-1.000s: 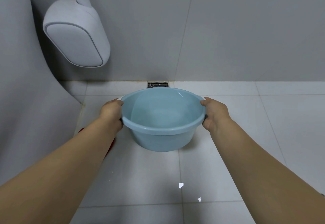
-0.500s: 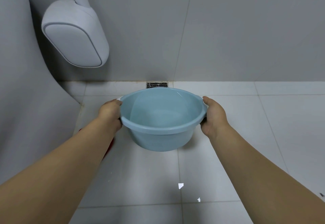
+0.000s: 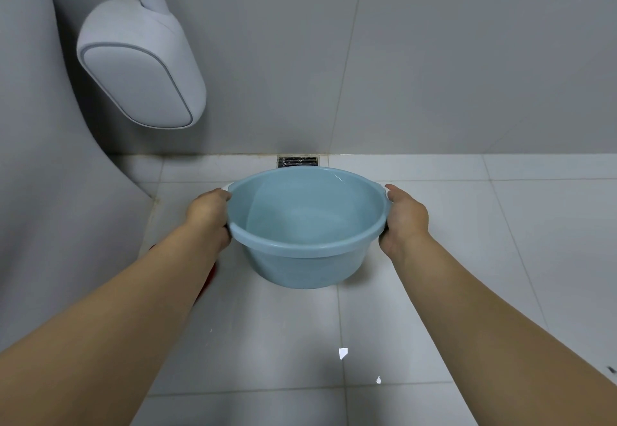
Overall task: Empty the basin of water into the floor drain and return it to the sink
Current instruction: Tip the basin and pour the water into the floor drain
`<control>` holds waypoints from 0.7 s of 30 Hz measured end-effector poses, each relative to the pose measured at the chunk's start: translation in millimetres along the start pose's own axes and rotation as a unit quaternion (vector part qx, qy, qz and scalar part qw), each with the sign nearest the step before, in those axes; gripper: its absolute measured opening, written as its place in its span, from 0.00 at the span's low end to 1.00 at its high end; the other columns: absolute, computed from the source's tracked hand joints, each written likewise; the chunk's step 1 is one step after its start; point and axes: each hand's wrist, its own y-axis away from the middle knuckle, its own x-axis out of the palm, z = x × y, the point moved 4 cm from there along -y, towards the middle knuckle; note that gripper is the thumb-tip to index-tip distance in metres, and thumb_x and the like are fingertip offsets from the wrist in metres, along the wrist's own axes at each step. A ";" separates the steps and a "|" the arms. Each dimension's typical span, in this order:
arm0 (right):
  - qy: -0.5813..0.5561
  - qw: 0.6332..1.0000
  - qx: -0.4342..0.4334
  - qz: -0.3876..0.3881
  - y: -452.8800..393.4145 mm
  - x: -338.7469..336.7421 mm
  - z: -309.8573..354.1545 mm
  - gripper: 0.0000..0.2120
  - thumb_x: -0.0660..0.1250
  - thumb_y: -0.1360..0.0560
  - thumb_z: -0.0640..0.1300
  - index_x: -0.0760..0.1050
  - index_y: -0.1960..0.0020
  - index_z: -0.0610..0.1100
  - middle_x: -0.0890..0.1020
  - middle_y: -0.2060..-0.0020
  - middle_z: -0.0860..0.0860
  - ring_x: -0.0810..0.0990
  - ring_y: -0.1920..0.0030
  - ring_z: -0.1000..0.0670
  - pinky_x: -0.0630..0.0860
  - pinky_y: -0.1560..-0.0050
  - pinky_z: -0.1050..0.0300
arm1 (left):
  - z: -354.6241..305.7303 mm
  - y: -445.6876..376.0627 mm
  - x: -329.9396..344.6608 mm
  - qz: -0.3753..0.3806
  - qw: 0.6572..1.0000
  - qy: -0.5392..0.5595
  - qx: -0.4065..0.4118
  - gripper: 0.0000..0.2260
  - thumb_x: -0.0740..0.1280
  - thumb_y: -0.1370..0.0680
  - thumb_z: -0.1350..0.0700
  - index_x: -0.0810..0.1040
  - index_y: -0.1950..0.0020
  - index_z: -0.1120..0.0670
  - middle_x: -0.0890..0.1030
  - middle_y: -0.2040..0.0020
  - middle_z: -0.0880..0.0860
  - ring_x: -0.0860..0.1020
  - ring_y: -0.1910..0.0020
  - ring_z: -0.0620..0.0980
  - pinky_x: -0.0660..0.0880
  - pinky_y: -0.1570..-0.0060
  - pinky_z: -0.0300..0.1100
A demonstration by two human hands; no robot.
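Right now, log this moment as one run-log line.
stage: carry to drain | left hand: gripping basin rim | right hand: gripping rim | basin: upright, water inside | floor drain: just beyond basin

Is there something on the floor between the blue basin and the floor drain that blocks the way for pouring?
Nothing visible does. The blue basin, held by the left hand and right hand, is just in front of the floor drain at the wall. The basin's far rim hides the tile directly before the drain.

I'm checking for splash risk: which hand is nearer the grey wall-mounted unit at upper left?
Left. The left hand grips the basin rim below and slightly right of the unit; the right hand holds the opposite rim, farther right.
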 end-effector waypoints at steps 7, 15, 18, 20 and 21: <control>-0.010 1.000 0.009 -0.009 0.6 2.0 1.8 0.19 0.62 0.20 0.37 0.78 0.32 0.44 0.83 0.47 0.49 0.83 0.51 0.44 0.81 0.42 0.48 | -0.7 1.9 0.7 -0.001 1.000 0.000 -0.004 0.08 0.60 0.18 0.63 0.75 0.41 0.59 0.78 0.59 0.56 0.78 0.65 0.54 0.77 0.64 0.45; -0.004 1.000 0.014 -0.018 -3.2 3.1 0.7 0.20 0.62 0.24 0.35 0.74 0.33 0.33 0.84 0.42 0.40 0.71 0.58 0.45 0.70 0.56 0.51 | -1.3 -0.5 0.7 -0.002 1.000 -0.005 -0.008 0.13 0.61 0.18 0.62 0.75 0.34 0.63 0.79 0.58 0.57 0.78 0.63 0.54 0.79 0.59 0.49; -0.007 1.000 0.013 -0.018 -4.1 3.8 1.2 0.21 0.61 0.23 0.35 0.74 0.31 0.35 0.85 0.43 0.45 0.72 0.58 0.45 0.72 0.55 0.51 | -1.7 -0.8 0.7 0.000 1.000 -0.006 -0.010 0.12 0.61 0.18 0.62 0.75 0.36 0.62 0.79 0.58 0.57 0.78 0.63 0.54 0.78 0.56 0.50; -0.003 1.000 0.014 -0.017 -5.4 3.9 1.5 0.19 0.61 0.23 0.35 0.78 0.33 0.38 0.85 0.47 0.45 0.74 0.57 0.44 0.74 0.54 0.51 | -2.4 -0.6 0.9 0.000 1.000 -0.004 -0.008 0.09 0.61 0.18 0.62 0.75 0.39 0.61 0.78 0.58 0.56 0.78 0.63 0.54 0.78 0.58 0.50; -0.004 1.000 0.015 -0.018 -6.0 4.1 1.5 0.19 0.61 0.23 0.35 0.78 0.33 0.37 0.85 0.47 0.44 0.72 0.57 0.44 0.72 0.55 0.51 | -2.5 -0.8 1.1 -0.001 1.000 -0.004 -0.008 0.08 0.61 0.18 0.62 0.74 0.40 0.60 0.78 0.58 0.56 0.78 0.63 0.54 0.78 0.57 0.50</control>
